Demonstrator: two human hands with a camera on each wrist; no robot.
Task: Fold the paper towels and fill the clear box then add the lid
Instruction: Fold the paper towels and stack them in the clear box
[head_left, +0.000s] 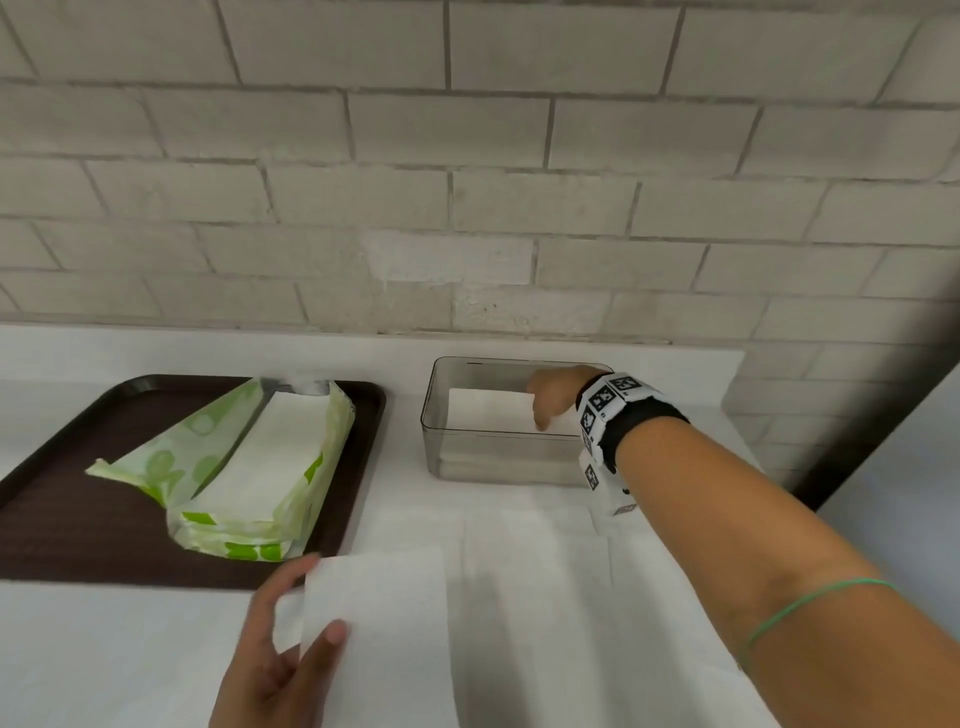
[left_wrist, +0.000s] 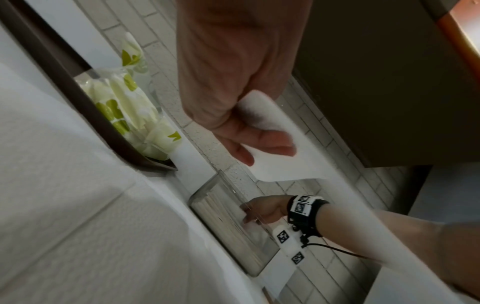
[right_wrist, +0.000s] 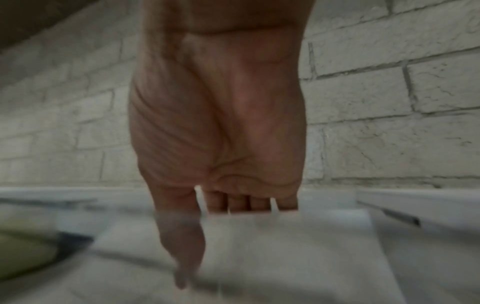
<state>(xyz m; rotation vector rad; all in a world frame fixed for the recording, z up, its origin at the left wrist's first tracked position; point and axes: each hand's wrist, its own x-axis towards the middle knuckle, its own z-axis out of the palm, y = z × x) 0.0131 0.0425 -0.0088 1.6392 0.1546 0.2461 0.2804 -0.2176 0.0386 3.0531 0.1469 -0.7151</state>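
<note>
The clear box (head_left: 467, 462) stands on the white counter near the brick wall. My right hand (head_left: 548, 397) reaches down inside it, fingers straight, touching a folded white towel (head_left: 483, 408) that lies on top of the stack in the box. In the right wrist view the right hand (right_wrist: 218, 133) points down, its fingers hidden behind that towel (right_wrist: 285, 246). At the near edge my left hand (head_left: 291, 639) pinches a white paper towel sheet (head_left: 384, 623) between thumb and fingers. The left wrist view shows the left hand (left_wrist: 257, 144) holding the sheet (left_wrist: 285, 160) up. No lid is in view.
A dark brown tray (head_left: 62, 519) on the left carries an opened green-and-white pack of paper towels (head_left: 249, 467). More flat white sheets (head_left: 535, 561) lie on the counter between me and the box. The brick wall (head_left: 467, 208) rises right behind the box.
</note>
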